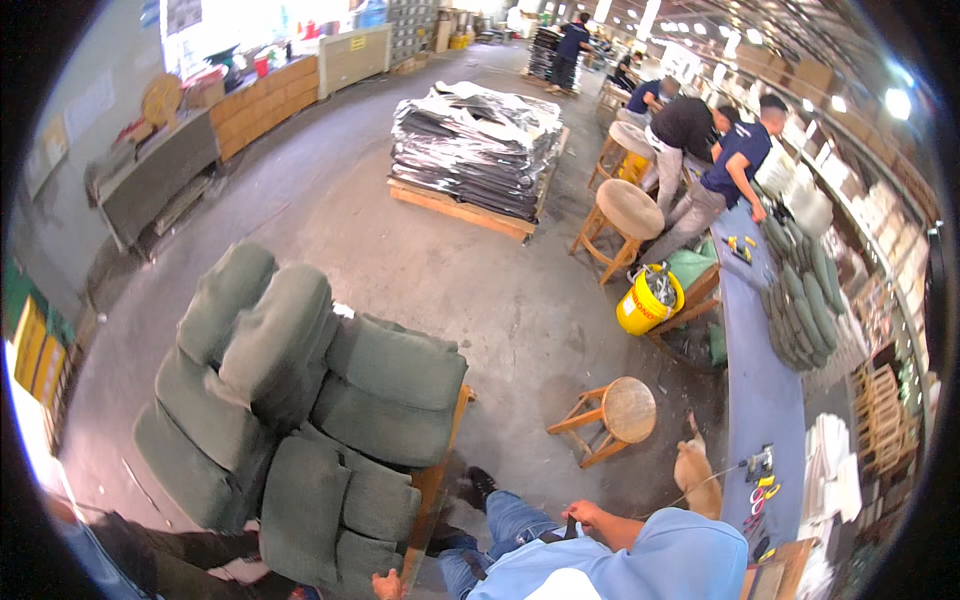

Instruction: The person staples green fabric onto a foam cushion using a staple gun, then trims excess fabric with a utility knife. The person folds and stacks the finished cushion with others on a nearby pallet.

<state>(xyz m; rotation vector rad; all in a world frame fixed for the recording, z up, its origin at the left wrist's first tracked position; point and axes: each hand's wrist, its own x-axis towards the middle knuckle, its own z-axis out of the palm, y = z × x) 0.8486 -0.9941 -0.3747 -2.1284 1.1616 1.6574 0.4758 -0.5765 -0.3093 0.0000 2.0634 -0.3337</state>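
Note:
My right hand [589, 514] is closed at my waist, with a short black strap [571, 527] at its fingers. Low in the view, my left hand [388, 586] shows only in part. Its fingers look apart, with nothing seen in them, close beside the nearest green cushions [378, 562]. These thick, dark green fabric cushions [390, 415] lie in stacks on a wooden pallet [437, 470], in front of me to the left. The tallest stack [280, 340] leans at the back.
A round wooden stool [628, 410] stands ahead. At right runs a blue-topped table [755, 400] with scissors [757, 507], a dog [697, 470] lying beside it. A yellow bucket [640, 308], a wrapped pallet load [475, 150] and several people [735, 165] are farther off. Someone's dark-clothed legs [170, 560] show lower left.

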